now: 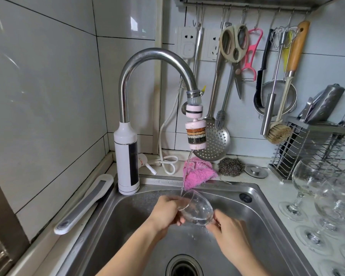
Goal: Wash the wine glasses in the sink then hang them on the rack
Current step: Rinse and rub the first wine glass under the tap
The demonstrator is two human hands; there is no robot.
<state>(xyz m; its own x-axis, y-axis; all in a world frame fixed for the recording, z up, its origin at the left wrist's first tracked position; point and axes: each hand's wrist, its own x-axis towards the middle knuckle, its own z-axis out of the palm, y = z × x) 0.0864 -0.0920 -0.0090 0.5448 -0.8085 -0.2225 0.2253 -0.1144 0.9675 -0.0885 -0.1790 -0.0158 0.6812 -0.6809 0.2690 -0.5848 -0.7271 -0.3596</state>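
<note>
Wine glass (196,211) is held over the sink (267,222), tilted, with its mouth turned up and left toward the tap and its stem end down and right. The steel sink fills the lower middle of the view, and bare basin shows under both hands down to the drain (184,265). The table (275,192) runs round the sink. Its right side carries a crowd of other wine glasses (312,176), standing upright and close together just beyond the sink's right rim. Behind them stands a wire rack (311,144). The tap (157,54) rises from the back left corner of the sink and arches over to a filter (196,134), which hangs above the held glass and apart from it. A pink cloth (197,173) lies on the sink's back edge, with a steel scourer (230,166) just beside it.

The left hand (164,213) grips the bowl near the rim, its fingers (180,221) curled round it. The right hand (227,229) takes the lower end, its fingers (214,226) closed round the base of the bowl, and the stem is hidden in that grip. A thin water stream (185,172) drops from the filter onto the glass's rim, and drops scatter below the bowl.
</note>
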